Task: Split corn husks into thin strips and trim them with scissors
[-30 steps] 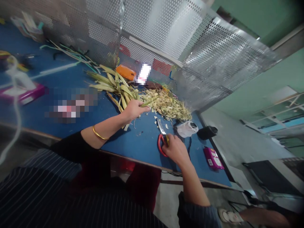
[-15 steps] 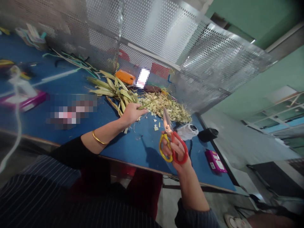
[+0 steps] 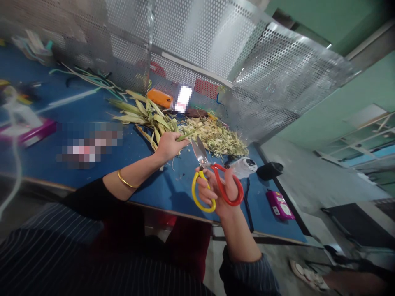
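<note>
My left hand (image 3: pixel 169 144) is closed on a narrow green leaf strip (image 3: pixel 191 132) that sticks out to the right past my fingers. Under and behind that hand lies a bundle of long pale-green dried leaves (image 3: pixel 143 112). A heap of cut leaf bits (image 3: pixel 220 135) spreads to the right of it. Scissors (image 3: pixel 202 158) with one yellow and one red handle are in my right hand (image 3: pixel 217 193), fingers through the loops. Their blades are apart and point up and left, close to the fingertips of my left hand.
Behind the heap, a lit phone (image 3: pixel 183 98) leans near an orange packet (image 3: pixel 159 98) and a perforated metal screen (image 3: pixel 191 37). At right are a white spool (image 3: pixel 245 166), a black spool (image 3: pixel 270 170) and a purple tissue pack (image 3: pixel 280 204). A person's shoe (image 3: pixel 307 275) shows lower right.
My right hand has brought the scissors left, nearer to my left hand, and their blades and handles have spread apart. My left hand keeps its hold on the leaf strip.
</note>
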